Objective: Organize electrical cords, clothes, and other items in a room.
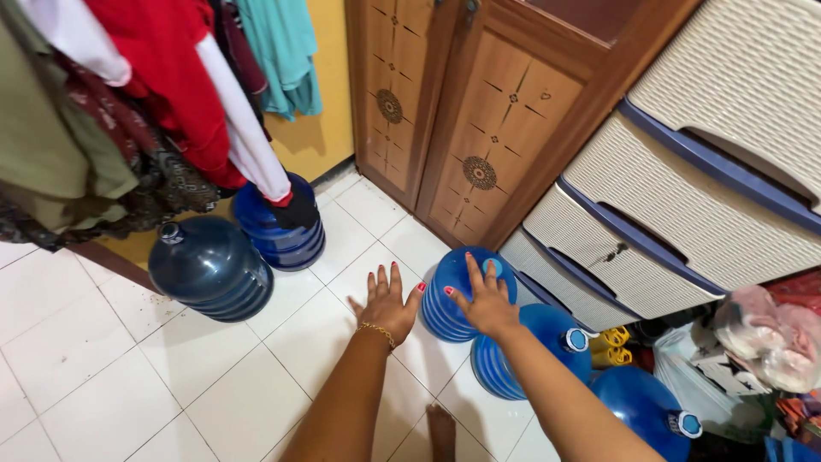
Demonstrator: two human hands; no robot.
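Both my arms reach forward and down over a white tiled floor. My right hand rests with spread fingers on top of a bright blue water jug that stands on the floor. My left hand hovers just left of that jug, palm down, fingers apart and holding nothing; a thin gold bracelet circles the wrist. Two more bright blue jugs, one with its cap showing and another, lie close behind along my right arm.
Two dark blue jugs stand at the left under hanging clothes. A wooden cabinet and a cream plastic drawer unit line the back and right. Plastic bags pile at the right. My bare foot is below.
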